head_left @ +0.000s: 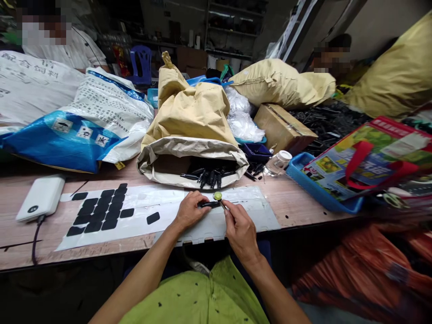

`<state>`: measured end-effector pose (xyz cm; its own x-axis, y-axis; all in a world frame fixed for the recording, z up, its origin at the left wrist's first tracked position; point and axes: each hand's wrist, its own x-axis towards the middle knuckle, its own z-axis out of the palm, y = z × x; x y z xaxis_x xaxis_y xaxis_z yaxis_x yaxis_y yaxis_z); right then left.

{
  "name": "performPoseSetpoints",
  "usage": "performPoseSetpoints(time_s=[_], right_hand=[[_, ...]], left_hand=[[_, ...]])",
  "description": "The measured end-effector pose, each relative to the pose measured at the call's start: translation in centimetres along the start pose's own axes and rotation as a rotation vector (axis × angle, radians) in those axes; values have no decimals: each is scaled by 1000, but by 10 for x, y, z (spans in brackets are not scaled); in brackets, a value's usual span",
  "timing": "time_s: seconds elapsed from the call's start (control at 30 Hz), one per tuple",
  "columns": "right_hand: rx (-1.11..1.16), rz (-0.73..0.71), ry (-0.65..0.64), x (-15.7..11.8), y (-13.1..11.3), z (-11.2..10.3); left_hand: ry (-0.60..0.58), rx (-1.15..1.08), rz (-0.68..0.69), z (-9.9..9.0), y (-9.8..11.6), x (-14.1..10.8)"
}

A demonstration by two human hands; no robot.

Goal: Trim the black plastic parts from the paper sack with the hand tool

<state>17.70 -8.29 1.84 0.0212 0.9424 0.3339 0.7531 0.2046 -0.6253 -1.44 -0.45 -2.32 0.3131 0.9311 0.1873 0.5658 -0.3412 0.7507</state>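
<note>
My left hand [191,209] is closed around one end of a slim black part [211,204], held low over a grey-white board [249,211]. Pinched in my right hand [240,227] is a thin tool with a round yellow-green end [218,196]; its exact kind I cannot make out. That round end sits just above the black part, and whether they touch is unclear. Beyond my hands lies an open paper-lined sack [194,117] with several similar black parts [212,176] at its mouth. Left of my hands, a white sheet [141,202] carries rows of black rounded-square stickers [101,209].
A white power bank [42,198] with a cable lies at the left. Toward the right stand a clear jar [278,163], a cardboard box [281,128] and a blue tray [303,164] under a printed bag [367,157]. Two people are across the table behind sacks.
</note>
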Motion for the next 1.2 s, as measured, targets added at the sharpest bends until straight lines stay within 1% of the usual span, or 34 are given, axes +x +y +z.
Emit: performPoseSetpoints(time_s=[0.23, 0.37, 0.43, 0.5, 0.6, 0.7, 0.77, 0.9, 1.0, 1.07, 1.1, 1.13, 1.2], right_hand=[[-9, 24, -38, -4, 6, 1], [-15, 61, 58, 6, 15, -9], [-82, 110, 114, 16, 27, -15], [-197, 181, 141, 26, 44, -19], [-360, 230, 134, 39, 71, -19], [-485, 263, 118, 47, 87, -13], [-550, 265, 128, 50, 90, -7], [-636, 237, 152, 51, 88, 0], [-654, 228, 138, 52, 86, 1], [-662, 231, 131, 52, 86, 0], [-667, 231, 129, 52, 86, 0], [-670, 231, 129, 52, 86, 0], [-671, 228, 128, 52, 85, 0]], left_hand=[[2, -1, -10, 0, 0, 0], [-7, 20, -11, -1, 2, 0], [-5, 34, -10, -1, 2, 0], [0, 44, -9, -1, 3, 0], [11, 53, 0, -1, 4, 0], [18, 59, -1, -1, 5, -1], [17, 63, -4, 0, 5, 0], [-5, 68, 2, -1, 3, 2], [-16, 42, 21, -6, 12, -3], [-66, -50, 30, -11, 27, -14], [-126, -117, 27, -14, 37, -23], [-218, -187, 19, -16, 47, -34], [-448, -273, -12, -14, 64, -59]])
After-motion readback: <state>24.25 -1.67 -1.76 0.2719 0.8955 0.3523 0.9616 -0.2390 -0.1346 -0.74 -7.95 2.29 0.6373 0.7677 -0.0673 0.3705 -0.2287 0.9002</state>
